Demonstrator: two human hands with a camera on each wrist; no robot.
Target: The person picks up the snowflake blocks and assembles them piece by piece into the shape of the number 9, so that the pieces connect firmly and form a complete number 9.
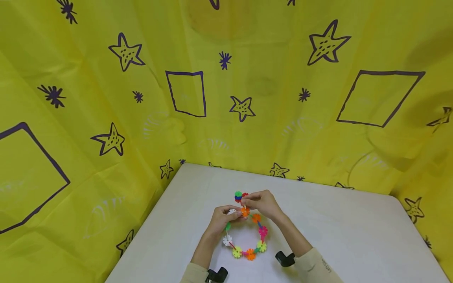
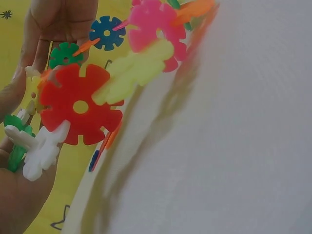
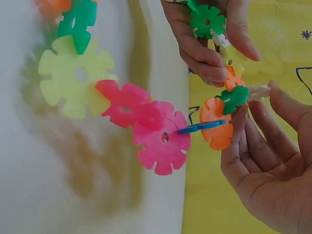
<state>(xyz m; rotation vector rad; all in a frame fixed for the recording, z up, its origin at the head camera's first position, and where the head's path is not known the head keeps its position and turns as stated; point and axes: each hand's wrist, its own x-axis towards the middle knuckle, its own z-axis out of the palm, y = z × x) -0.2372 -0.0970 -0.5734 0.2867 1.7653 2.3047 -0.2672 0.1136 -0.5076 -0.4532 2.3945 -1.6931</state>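
A ring of linked, notched flower-shaped plastic discs hangs from both hands, with an orange disc (image 1: 250, 254) at its near side. My left hand (image 1: 221, 218) pinches the chain at a yellow disc (image 3: 236, 59), beside a small orange disc (image 3: 234, 77). My right hand (image 1: 264, 204) pinches a white disc (image 3: 258, 93) between thumb and fingers, right against a green disc (image 3: 235, 99). Down the chain follow a pink disc (image 3: 163, 139) and a pale yellow disc (image 3: 78, 77). A large red disc (image 2: 80, 105) shows in the left wrist view.
Just beyond the fingers is a small cluster of green, blue and red discs (image 1: 238, 195); whether it joins the ring I cannot tell. The white table (image 1: 339, 232) extends to both sides. Yellow patterned cloth (image 1: 269, 133) hangs behind it. Black wrist devices (image 1: 285, 259) sit by the cuffs.
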